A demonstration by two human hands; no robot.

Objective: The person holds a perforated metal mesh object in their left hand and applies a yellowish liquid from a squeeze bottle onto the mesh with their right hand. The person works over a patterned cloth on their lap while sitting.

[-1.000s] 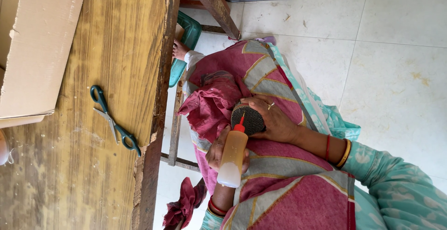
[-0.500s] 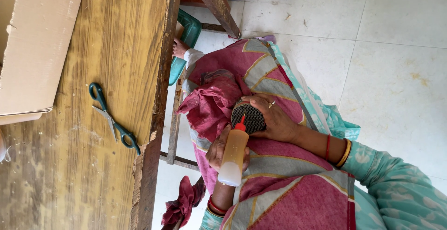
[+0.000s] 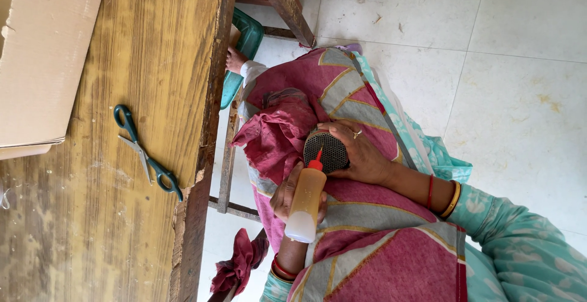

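Left hand (image 3: 286, 197) wraps around a squeeze bottle (image 3: 307, 198) of amber glue, fingers closed on its body, with the red nozzle tip pointing at a round black mesh piece (image 3: 327, 151). Right hand (image 3: 361, 152) cups that mesh piece from the far side, fingers curled over its edge and a ring showing on one finger; the nozzle tip looks to touch the mesh face or sit just off it. Both hands work over the person's lap, which is covered in pink and grey patterned cloth (image 3: 379, 247). Red and gold bangles (image 3: 441, 195) sit on the right wrist, next to a pale green sleeve. A bunched piece of dark pink fabric (image 3: 275, 130) lies just beside the mesh piece, toward the desk. Well apart from the hands, a worn wooden desk (image 3: 153, 45) carries green-handled scissors (image 3: 147, 153), lying closed, and a cardboard box (image 3: 43, 57) near its edge. A bare foot (image 3: 235, 61) rests under the desk, next to a green plastic object (image 3: 246, 51).
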